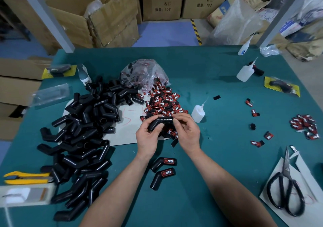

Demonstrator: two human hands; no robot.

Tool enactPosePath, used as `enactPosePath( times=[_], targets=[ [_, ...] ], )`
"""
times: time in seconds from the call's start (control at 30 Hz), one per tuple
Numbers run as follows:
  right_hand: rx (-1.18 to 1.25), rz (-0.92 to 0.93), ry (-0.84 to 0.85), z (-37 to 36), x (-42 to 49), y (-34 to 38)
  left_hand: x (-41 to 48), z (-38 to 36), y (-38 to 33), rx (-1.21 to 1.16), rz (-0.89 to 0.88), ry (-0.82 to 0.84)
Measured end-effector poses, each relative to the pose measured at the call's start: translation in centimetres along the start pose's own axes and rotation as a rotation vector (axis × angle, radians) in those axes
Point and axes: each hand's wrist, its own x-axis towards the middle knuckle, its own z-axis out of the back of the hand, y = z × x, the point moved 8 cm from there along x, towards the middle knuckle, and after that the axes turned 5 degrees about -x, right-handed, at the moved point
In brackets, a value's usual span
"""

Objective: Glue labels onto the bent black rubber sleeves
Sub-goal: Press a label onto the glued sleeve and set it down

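Note:
My left hand (pixel 148 135) grips the bent end of a black rubber sleeve (pixel 161 121) held over the table's middle. My right hand (pixel 186 130) pinches the sleeve's straight end with thumb and fingers curled round it. Just behind the hands lies a heap of red-and-black labels (pixel 164 102) spilling from a clear plastic bag (pixel 145 72). A small white glue bottle (pixel 198 113) stands right of the heap. Two sleeves with labels on them (pixel 164 163) (pixel 163 176) lie between my forearms. A large pile of bare black sleeves (pixel 83 130) fills the left side.
Scissors (pixel 284 184) lie on white paper at the right. More glue bottles (pixel 245 72) (pixel 244 47) stand at the back right. Loose labels (pixel 305 123) are scattered on the green table (pixel 218 156). A yellow utility knife (pixel 26 177) lies at the left edge. Cardboard boxes stand behind.

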Motion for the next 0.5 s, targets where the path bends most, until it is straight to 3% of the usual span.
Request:
enactPosePath(
  times=[0.3, 0.5],
  targets=[
    [0.021, 0.032, 0.003, 0.1, -0.3, 0.6, 0.0, 0.1, -0.2, 0.059, -0.019, 0.021],
    [-0.043, 0.249, -0.014, 0.5, -0.8, 3.0, -0.4, -0.5, -0.9, 0.029, -0.018, 0.068]
  ],
)
